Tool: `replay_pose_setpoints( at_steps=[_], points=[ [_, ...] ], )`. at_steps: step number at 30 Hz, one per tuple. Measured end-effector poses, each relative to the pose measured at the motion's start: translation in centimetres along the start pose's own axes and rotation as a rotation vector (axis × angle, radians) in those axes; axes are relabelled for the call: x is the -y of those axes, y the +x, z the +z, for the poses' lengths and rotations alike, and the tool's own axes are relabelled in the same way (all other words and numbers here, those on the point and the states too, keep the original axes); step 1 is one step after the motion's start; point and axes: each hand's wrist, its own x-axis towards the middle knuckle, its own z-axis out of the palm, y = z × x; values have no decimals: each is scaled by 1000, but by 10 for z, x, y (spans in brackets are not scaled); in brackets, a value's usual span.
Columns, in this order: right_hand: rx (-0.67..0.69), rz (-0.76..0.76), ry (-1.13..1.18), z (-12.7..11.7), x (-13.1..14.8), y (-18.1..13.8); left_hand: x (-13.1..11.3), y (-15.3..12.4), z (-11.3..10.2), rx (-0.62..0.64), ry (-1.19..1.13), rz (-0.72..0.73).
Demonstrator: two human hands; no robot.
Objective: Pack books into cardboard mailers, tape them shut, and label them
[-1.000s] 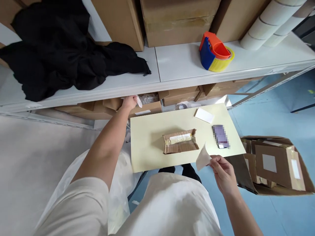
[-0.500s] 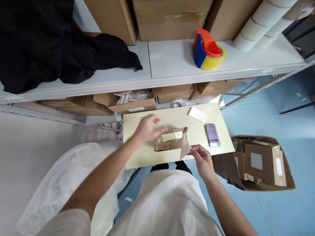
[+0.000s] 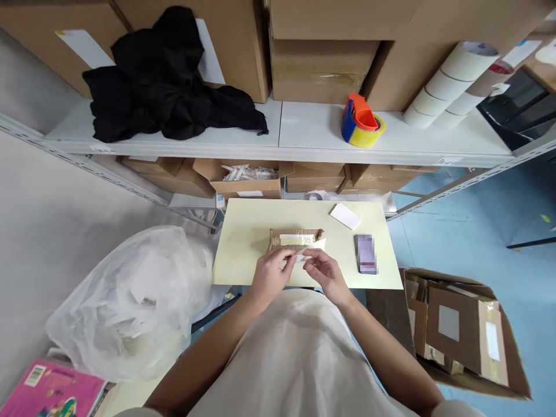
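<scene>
A small brown cardboard parcel with tape on top lies on a pale yellow tabletop. My left hand and my right hand meet just in front of the parcel. Both pinch a small white label held over the parcel's near edge. A white card and a blurred purple item lie to the right on the table.
A white shelf behind carries black cloth, an orange-blue tape dispenser, paper rolls and cartons. Open boxes sit below it. A clear plastic bag stands left; a carton of parcels stands right.
My left hand came back from the box under the shelf and joined my right hand at the parcel. The label moved from the table's right edge to over the parcel. The view tilted up.
</scene>
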Motion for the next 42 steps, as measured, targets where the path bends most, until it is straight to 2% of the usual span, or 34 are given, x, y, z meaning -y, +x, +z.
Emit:
replay_pose_setpoints(
  at_steps=[2, 5, 7, 12, 16, 20, 23, 28, 33, 36, 42],
  points=[
    [-51, -16, -56, -11, 0, 0, 3, 0, -4, -24, -71, -103],
    [-281, 11, -199, -26, -5, 4, 11, 1, -10, -18, -250, -286],
    [-350, 73, -205, -33, -10, 9, 14, 1, -12, -11, -324, -363],
    [-270, 195, -40, -35, -24, 14, 27, -3, -11, 4, -332, -464],
    [-240, 255, -91, -27, -37, 2, 55, -15, -8, 40, -217, -510],
    [-226, 312, -184, -13, -54, -14, 81, -31, -6, 70, -95, -525],
    [-251, 335, -229, -5, -67, -16, 89, -33, -7, 90, 26, -496],
    [-329, 328, -328, -4, -80, 6, 92, 2, -5, 147, 190, -461],
    [-352, 295, -552, -7, -88, 38, 101, 42, 6, 182, 322, -430],
    [-336, 303, -688, -5, -93, 48, 105, 48, 11, 181, 417, -396],
    [-296, 295, -851, -2, -104, 55, 108, 43, 16, 199, 491, -399]
  ],
)
